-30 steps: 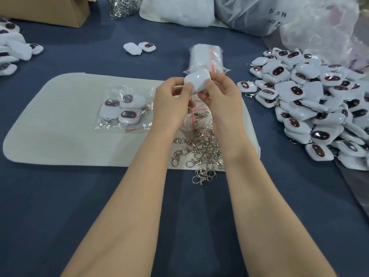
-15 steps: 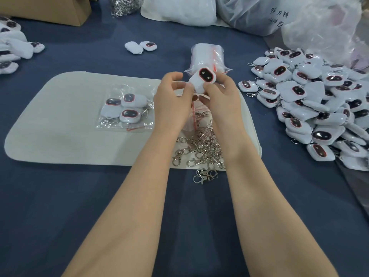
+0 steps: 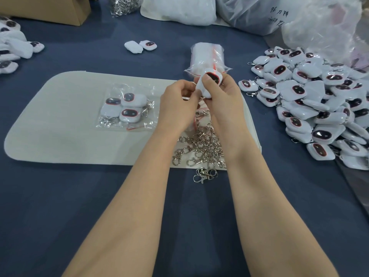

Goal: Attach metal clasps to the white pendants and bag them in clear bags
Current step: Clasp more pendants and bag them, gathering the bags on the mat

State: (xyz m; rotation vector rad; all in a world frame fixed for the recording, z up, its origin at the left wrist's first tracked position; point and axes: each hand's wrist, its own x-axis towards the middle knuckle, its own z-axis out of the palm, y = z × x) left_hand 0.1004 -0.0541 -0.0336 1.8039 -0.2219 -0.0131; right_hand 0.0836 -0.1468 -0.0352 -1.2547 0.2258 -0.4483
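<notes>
My right hand (image 3: 223, 102) grips a white pendant (image 3: 214, 77) with a dark oval face, thumb across its front. My left hand (image 3: 177, 104) pinches at the pendant's lower left corner; what it pinches is hidden by the fingers. Below both hands a heap of loose metal clasps (image 3: 201, 150) lies on the front edge of the white mat (image 3: 60, 124). A clear bag (image 3: 125, 108) holding three pendants with clasps lies on the mat to the left. A stack of clear bags (image 3: 207, 56) lies just behind the held pendant.
A large pile of white pendants (image 3: 311, 104) covers the blue table at the right. Two loose pendants (image 3: 139, 46) lie at the back centre, more pendants (image 3: 12, 50) at the far left. A cardboard box (image 3: 50, 9) and big plastic sacks (image 3: 279, 15) line the back edge.
The pendant has been turned over, from white back to dark oval face up, and shifted slightly right; my right thumb now lies across its face.
</notes>
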